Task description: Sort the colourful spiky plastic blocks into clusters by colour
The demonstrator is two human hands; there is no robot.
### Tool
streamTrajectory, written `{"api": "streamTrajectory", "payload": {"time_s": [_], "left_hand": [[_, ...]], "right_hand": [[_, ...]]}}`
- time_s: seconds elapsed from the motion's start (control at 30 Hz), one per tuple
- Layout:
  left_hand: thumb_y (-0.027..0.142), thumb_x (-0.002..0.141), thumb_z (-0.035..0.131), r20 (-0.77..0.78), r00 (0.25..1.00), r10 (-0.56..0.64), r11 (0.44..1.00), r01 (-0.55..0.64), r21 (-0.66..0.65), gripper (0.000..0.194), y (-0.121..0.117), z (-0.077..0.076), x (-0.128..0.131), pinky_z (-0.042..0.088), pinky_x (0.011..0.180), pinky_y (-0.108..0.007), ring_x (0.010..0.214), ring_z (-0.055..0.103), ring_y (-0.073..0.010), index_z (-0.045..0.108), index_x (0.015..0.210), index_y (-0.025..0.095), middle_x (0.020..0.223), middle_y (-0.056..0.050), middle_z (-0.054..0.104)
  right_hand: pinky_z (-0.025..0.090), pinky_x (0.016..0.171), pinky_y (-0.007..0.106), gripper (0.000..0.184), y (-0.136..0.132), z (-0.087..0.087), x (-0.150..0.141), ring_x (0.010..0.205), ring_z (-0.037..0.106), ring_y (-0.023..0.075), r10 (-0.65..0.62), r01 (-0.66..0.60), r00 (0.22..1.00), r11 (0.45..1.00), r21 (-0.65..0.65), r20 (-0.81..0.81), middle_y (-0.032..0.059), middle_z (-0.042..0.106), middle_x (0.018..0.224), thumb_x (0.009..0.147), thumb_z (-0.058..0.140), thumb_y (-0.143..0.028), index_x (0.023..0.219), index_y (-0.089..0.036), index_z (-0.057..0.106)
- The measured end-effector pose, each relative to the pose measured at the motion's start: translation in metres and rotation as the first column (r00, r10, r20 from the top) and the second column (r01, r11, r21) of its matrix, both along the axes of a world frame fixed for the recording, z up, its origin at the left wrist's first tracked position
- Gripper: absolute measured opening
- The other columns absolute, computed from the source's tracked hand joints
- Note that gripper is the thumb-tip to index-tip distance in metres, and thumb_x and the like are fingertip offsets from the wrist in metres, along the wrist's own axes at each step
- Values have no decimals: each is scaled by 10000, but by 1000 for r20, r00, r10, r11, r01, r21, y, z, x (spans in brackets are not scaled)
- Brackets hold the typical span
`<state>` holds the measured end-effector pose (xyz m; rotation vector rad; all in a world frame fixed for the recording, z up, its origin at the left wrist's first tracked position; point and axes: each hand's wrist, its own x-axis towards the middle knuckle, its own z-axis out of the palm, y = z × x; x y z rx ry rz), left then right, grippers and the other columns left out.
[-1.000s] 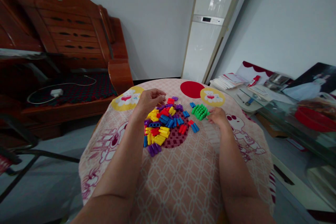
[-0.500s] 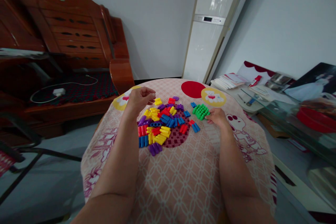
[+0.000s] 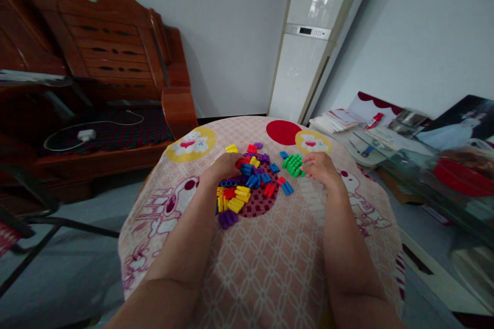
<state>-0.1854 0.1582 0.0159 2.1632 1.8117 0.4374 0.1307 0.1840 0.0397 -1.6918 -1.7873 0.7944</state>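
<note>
My left hand [image 3: 225, 166] reaches into the mixed pile of plastic building blocks, with its fingertips by a red block [image 3: 244, 161] and a blue block [image 3: 246, 169]. The back of the hand covers part of the pile, and whether its fingers grip anything is hidden. Yellow blocks [image 3: 236, 205] and a purple block [image 3: 228, 219] lie at the pile's near side. At the right, my right hand [image 3: 319, 167] has loosely bent fingers, spread at the edge of a cluster of green blocks [image 3: 294, 165]. Nothing shows held in it.
A patterned cloth covers the round table [image 3: 266, 267]. Single blocks, such as a red-and-blue pair [image 3: 286, 185], lie between pile and green cluster. To the right stands a glass shelf [image 3: 409, 157] with papers and a red basin [image 3: 463, 172]. A wooden bench [image 3: 179, 108] is at left.
My left hand has moved down and right from above the pile's far left side into the blocks. My right hand has shifted slightly upward beside the green cluster, its fingers looser.
</note>
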Motion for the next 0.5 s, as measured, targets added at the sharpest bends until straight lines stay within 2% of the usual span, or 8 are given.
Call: {"api": "streamTrajectory", "payload": {"time_s": [0.13, 0.23, 0.3, 0.4, 0.5], "left_hand": [[243, 668, 682, 54, 991, 126, 988, -130, 78, 322, 5, -6, -8, 496, 813, -302, 888, 673, -255, 759, 977, 205, 924, -84, 754], [262, 714, 654, 154, 971, 182, 973, -201, 117, 311, 6, -5, -15, 505, 787, -291, 846, 681, -227, 753, 999, 184, 962, -88, 757], [265, 734, 640, 222, 953, 207, 962, -239, 130, 304, 7, -4, -18, 510, 784, -291, 841, 687, -219, 752, 1001, 173, 989, -96, 757], [245, 730, 639, 297, 919, 261, 943, -309, 125, 285, 7, -1, -21, 516, 775, -294, 835, 691, -220, 757, 978, 172, 949, -93, 762], [229, 710, 650, 354, 894, 275, 932, -338, 129, 268, 6, 2, -23, 519, 774, -290, 815, 692, -215, 766, 946, 176, 897, -81, 764]], "right_hand": [[437, 437, 190, 157, 0, 0, -5, 442, 593, 127, 22, -23, 999, 1000, 17, 46, -11, 628, 529, 699, 670, -141, 852, -132, 703], [481, 525, 212, 142, -1, -2, -20, 509, 627, 135, 79, -91, 990, 990, 105, 113, 4, 665, 595, 716, 676, -136, 851, -139, 717], [516, 628, 238, 142, -6, -3, -38, 625, 669, 156, 152, -185, 971, 967, 177, 183, 25, 704, 685, 732, 682, -139, 866, -153, 728], [529, 811, 301, 219, -18, -9, -73, 867, 689, 203, 298, -371, 914, 889, 267, 275, 70, 742, 905, 792, 661, -165, 1000, -175, 731], [469, 987, 362, 404, -30, -25, -104, 1140, 604, 236, 424, -525, 845, 775, 353, 326, 127, 651, 1250, 878, 586, -197, 1279, -176, 625]]}}
